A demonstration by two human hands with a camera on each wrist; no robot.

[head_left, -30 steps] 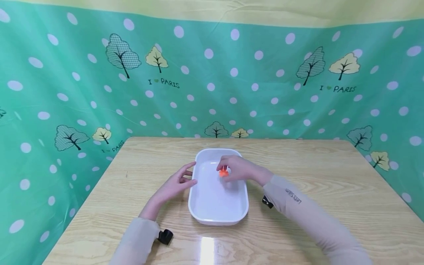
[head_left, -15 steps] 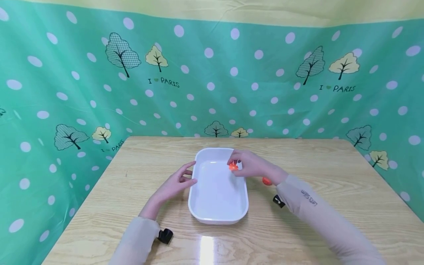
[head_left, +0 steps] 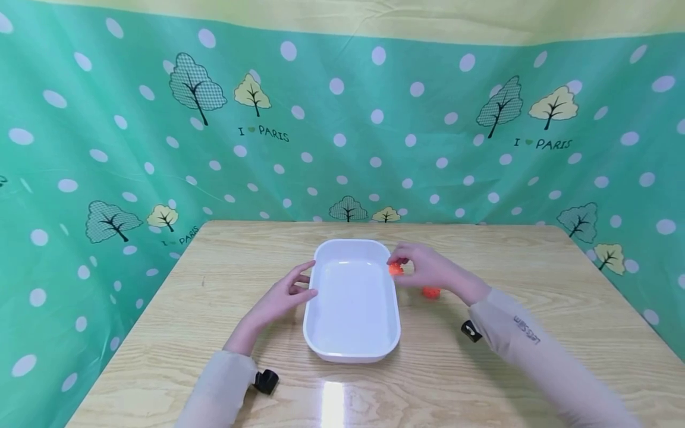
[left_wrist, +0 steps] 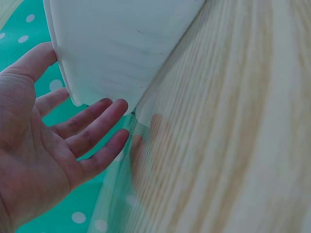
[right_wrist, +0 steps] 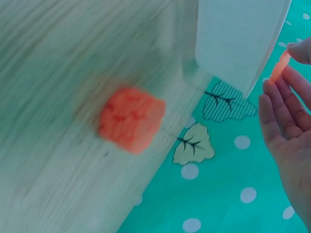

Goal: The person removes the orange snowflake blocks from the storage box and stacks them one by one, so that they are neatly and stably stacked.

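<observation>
A white, deep rectangular tray (head_left: 313, 333) stands on the table. My left hand (head_left: 283, 302) touches its left rim, fingers spread and fairly straight; the left wrist view shows that hand (left_wrist: 63, 131) against the tray's outer wall (left_wrist: 116, 43). At the right rim, my right hand (head_left: 425, 267) pinches a small orange piece (head_left: 396, 269). Edge-on in the right wrist view, this piece (right_wrist: 279, 68) looks thin with a wavy edge, between thumb and fingers. A second orange-red piece (head_left: 431, 293), bumpy and roughly round, lies on the table below the right wrist; its kind is unclear.
The wooden table (head_left: 508, 267) carries the tray near its middle. Behind it hangs a green dotted cloth (head_left: 299, 160) printed with trees. Dark wrist cameras stick out under both sleeves, the left camera (head_left: 266, 381) low over the tabletop.
My right hand has moved right from over the tray's inside to its right rim, carrying the orange piece. The second piece has come into sight from behind the arm. My left hand stays put.
</observation>
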